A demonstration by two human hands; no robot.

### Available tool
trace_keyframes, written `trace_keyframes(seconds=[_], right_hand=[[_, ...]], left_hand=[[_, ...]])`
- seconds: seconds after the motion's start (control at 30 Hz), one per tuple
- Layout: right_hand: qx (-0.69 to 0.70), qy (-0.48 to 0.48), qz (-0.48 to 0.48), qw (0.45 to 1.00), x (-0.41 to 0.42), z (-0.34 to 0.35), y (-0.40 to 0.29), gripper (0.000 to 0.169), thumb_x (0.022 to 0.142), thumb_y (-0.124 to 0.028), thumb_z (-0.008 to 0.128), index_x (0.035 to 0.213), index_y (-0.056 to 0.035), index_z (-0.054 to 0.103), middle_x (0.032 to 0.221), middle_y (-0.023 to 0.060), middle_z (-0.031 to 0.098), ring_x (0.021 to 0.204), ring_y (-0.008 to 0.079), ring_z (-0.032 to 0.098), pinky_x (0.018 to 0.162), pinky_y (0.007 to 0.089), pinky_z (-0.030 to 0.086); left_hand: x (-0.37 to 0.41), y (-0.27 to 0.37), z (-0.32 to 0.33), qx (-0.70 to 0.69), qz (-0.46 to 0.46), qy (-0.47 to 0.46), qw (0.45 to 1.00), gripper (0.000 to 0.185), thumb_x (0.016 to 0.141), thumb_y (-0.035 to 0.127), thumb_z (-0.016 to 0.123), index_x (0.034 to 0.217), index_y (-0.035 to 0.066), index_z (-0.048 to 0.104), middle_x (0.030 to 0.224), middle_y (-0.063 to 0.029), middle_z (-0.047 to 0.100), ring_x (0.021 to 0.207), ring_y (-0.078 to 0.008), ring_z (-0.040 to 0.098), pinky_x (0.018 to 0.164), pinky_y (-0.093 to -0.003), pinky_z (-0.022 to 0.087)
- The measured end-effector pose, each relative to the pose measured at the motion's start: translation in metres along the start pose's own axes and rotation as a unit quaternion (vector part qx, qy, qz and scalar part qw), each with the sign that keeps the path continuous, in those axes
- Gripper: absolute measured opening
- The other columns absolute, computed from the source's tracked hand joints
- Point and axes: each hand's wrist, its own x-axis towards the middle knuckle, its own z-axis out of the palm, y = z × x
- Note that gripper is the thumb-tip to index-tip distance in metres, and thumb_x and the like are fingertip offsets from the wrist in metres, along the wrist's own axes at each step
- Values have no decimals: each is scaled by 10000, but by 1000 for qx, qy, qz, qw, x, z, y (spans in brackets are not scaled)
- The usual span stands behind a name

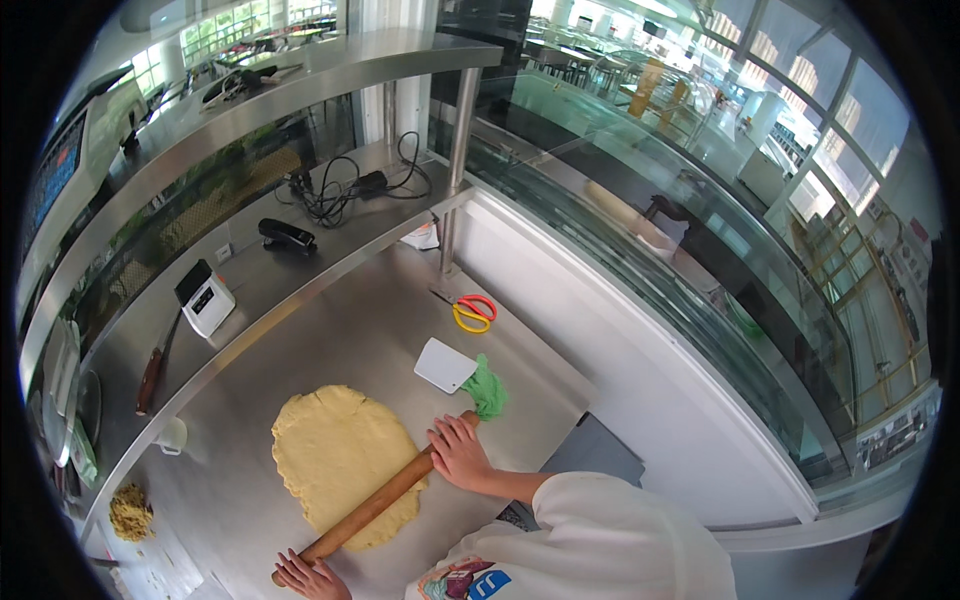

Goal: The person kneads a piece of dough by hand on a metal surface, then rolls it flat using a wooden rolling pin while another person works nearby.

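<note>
A wooden rolling pin (379, 496) lies diagonally across the lower right part of a flattened slab of yellow dough (341, 450) on the steel worktop. My right hand (461, 452) rests on the pin's upper end, fingers spread over it. At the lower end, my left hand (311, 577) lies on the pin, partly cut off by the picture's edge. Neither hand's fingers plainly wrap round the wood. Beyond the right hand are a green cloth (487, 388) and a white plastic dough scraper (445, 365) touching it.
Scissors with red and yellow handles (474, 313) lie farther back on the worktop (330, 330). A steel shelf holds a knife (152, 371), a white device (206, 301), a black stapler (286, 235) and cables (337, 191). A crumbly yellow heap (130, 513) sits at left; a white wall (600, 330) borders the right.
</note>
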Motion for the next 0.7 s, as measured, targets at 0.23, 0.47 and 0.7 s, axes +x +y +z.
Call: trace_keyframes(seconds=[0.23, 0.47, 0.7], right_hand=[[53, -78, 66, 993, 82, 39, 31, 341, 889, -262, 579, 1125, -16, 581, 1155, 138, 591, 1103, 310, 536, 976, 429, 387], [45, -83, 58, 994, 61, 17, 13, 532, 860, -314, 614, 1210, 66, 488, 1221, 256, 525, 1100, 399, 523, 989, 473, 403], [-54, -88, 21, 994, -7, -8, 16, 360, 864, -236, 584, 1171, -56, 526, 1236, 142, 550, 1107, 345, 528, 906, 476, 423]], left_hand=[[96, -31, 34, -188, -124, -121, 967, 479, 982, 296, 473, 1394, 56, 431, 1209, -223, 594, 1131, -365, 550, 941, -491, 425], [53, -6, 30, -88, -102, -61, 989, 521, 953, 356, 452, 1370, 46, 497, 1350, -167, 549, 1249, -362, 482, 1045, -478, 384], [3, 3, 2, -73, -59, -20, 995, 358, 868, 235, 543, 1162, 55, 640, 1333, -145, 557, 1255, -331, 446, 1105, -503, 271]])
